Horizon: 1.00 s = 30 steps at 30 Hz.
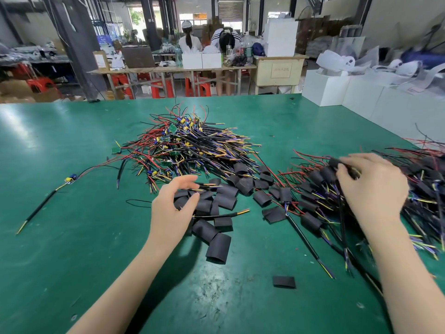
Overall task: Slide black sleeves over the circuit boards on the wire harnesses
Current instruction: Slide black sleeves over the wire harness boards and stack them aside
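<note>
A tangled pile of wire harnesses (190, 145) with small green circuit boards lies in the middle of the green table (72, 237). Several loose black sleeves (219, 201) are scattered in front of it. My left hand (173, 208) hovers over these sleeves with fingers loosely curved, its fingertips at one sleeve; I cannot tell whether it pinches anything. To the right sits a pile of sleeved harnesses (320, 198). My right hand (370, 189) is over that pile, its fingers curled round a sleeved harness (337, 162).
One harness (69, 179) lies alone at the left. A single flat sleeve (284, 282) lies near the front. White boxes (361, 92) line the table's right edge. Two people work at a far bench (173, 68).
</note>
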Motion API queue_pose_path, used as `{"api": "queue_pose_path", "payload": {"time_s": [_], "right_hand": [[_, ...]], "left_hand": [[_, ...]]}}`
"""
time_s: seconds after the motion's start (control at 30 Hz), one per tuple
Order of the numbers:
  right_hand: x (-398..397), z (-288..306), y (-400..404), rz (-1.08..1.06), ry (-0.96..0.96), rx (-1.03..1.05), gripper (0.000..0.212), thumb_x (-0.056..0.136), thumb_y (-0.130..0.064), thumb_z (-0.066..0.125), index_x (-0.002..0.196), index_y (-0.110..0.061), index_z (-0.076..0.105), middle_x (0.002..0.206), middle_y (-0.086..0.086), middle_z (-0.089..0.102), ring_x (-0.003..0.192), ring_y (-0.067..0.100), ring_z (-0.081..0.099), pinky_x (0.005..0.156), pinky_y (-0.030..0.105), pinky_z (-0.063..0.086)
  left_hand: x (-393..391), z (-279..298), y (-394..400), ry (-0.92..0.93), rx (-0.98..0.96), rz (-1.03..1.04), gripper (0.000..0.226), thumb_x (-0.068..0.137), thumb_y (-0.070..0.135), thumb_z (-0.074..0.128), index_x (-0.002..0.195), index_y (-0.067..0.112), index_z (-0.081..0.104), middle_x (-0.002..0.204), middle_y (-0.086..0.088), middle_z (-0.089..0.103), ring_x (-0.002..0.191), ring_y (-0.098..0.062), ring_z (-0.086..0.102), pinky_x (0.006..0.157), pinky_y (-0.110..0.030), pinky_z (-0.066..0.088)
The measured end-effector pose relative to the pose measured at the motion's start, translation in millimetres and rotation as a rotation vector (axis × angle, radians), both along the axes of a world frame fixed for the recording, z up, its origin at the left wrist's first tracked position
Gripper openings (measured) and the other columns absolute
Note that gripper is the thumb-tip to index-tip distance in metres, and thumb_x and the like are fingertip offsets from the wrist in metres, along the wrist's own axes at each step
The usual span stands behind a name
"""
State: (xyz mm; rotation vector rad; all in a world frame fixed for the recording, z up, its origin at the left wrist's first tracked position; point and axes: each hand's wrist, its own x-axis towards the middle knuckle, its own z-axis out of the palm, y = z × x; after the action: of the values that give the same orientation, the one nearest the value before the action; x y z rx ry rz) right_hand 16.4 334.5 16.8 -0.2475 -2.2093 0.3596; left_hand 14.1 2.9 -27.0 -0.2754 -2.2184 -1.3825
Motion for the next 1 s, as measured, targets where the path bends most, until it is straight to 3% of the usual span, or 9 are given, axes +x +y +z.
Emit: {"api": "queue_pose_path", "payload": {"time_s": [0.13, 0.23, 0.33, 0.43, 0.57, 0.63, 0.83, 0.9, 1.0], "right_hand": [[-4, -3, 2, -0.076, -0.148, -0.030, 0.020, 0.083, -0.023, 0.067, 0.100, -0.015, 0.075, 0.094, 0.018, 0.071, 0.087, 0.042, 0.061, 0.072, 0.043, 0.049], [-7, -6, -2, -0.007, 0.012, -0.002, 0.024, 0.083, -0.018, 0.068, 0.105, -0.010, 0.073, 0.103, 0.015, 0.069, 0.094, 0.041, 0.055, 0.080, 0.046, 0.046], [-6, -5, -19, 0.233, 0.137, -0.010, 0.022, 0.082, -0.011, 0.070, 0.104, -0.010, 0.072, 0.094, 0.012, 0.069, 0.087, 0.034, 0.059, 0.080, 0.040, 0.045], [-6, -11, -40, 0.568, -0.133, 0.085, 0.021, 0.080, -0.009, 0.070, 0.100, -0.014, 0.073, 0.091, 0.005, 0.069, 0.086, 0.026, 0.065, 0.079, 0.038, 0.051], [-12, -32, -56, 0.645, -0.607, 0.352, 0.046, 0.083, -0.009, 0.057, 0.126, -0.025, 0.061, 0.122, -0.006, 0.058, 0.119, 0.017, 0.049, 0.096, 0.033, 0.043], [-14, -38, -59, 0.619, -0.726, 0.437, 0.050, 0.085, -0.010, 0.051, 0.131, -0.027, 0.054, 0.127, -0.006, 0.054, 0.122, 0.018, 0.044, 0.099, 0.033, 0.040], [-13, -35, -54, 0.722, -0.721, 0.350, 0.041, 0.077, -0.017, 0.057, 0.116, -0.025, 0.065, 0.109, -0.003, 0.061, 0.106, 0.017, 0.054, 0.090, 0.027, 0.041], [-12, -35, -53, 0.756, -0.723, 0.320, 0.041, 0.075, -0.019, 0.058, 0.114, -0.026, 0.067, 0.104, -0.003, 0.062, 0.099, 0.015, 0.056, 0.087, 0.027, 0.043], [-14, -34, -52, 0.762, -0.721, 0.306, 0.035, 0.077, -0.023, 0.063, 0.112, -0.027, 0.068, 0.097, -0.004, 0.061, 0.088, 0.013, 0.057, 0.080, 0.028, 0.045]], "left_hand": [[1, 0, 1, -0.012, -0.029, -0.002, 0.034, 0.083, -0.005, 0.065, 0.108, 0.017, 0.067, 0.095, 0.006, 0.070, 0.101, -0.018, 0.062, 0.098, -0.039, 0.045], [-2, -1, -2, -0.025, -0.033, 0.022, 0.032, 0.083, -0.004, 0.065, 0.107, 0.018, 0.067, 0.096, 0.007, 0.070, 0.101, -0.015, 0.062, 0.095, -0.034, 0.046], [-13, 0, -4, -0.047, -0.057, 0.064, 0.033, 0.082, -0.003, 0.066, 0.109, 0.016, 0.066, 0.099, 0.004, 0.070, 0.100, -0.013, 0.062, 0.093, -0.026, 0.043], [-34, 2, -6, -0.062, -0.147, 0.095, 0.036, 0.082, -0.003, 0.066, 0.114, 0.011, 0.064, 0.107, -0.002, 0.067, 0.101, -0.019, 0.061, 0.090, -0.022, 0.039], [-78, 5, -10, -0.104, -0.407, 0.123, 0.044, 0.086, 0.005, 0.064, 0.130, 0.007, 0.054, 0.122, -0.011, 0.058, 0.116, -0.026, 0.050, 0.100, -0.034, 0.036], [-101, 7, -9, -0.121, -0.558, 0.085, 0.049, 0.090, 0.005, 0.059, 0.137, 0.007, 0.046, 0.134, -0.012, 0.051, 0.126, -0.028, 0.042, 0.106, -0.036, 0.032], [-143, 8, -17, -0.179, -1.220, -0.045, 0.067, 0.093, -0.003, 0.043, 0.153, 0.012, 0.018, 0.161, -0.010, 0.015, 0.146, -0.028, 0.017, 0.112, -0.043, 0.031], [-148, 7, -20, -0.144, -1.373, 0.031, 0.068, 0.093, 0.001, 0.046, 0.154, 0.014, 0.017, 0.160, -0.008, 0.020, 0.143, -0.027, 0.022, 0.107, -0.040, 0.034], [-150, 10, -24, -0.070, -1.430, 0.121, 0.051, 0.093, 0.004, 0.052, 0.141, 0.012, 0.037, 0.140, -0.006, 0.045, 0.127, -0.025, 0.039, 0.099, -0.032, 0.038]]}}
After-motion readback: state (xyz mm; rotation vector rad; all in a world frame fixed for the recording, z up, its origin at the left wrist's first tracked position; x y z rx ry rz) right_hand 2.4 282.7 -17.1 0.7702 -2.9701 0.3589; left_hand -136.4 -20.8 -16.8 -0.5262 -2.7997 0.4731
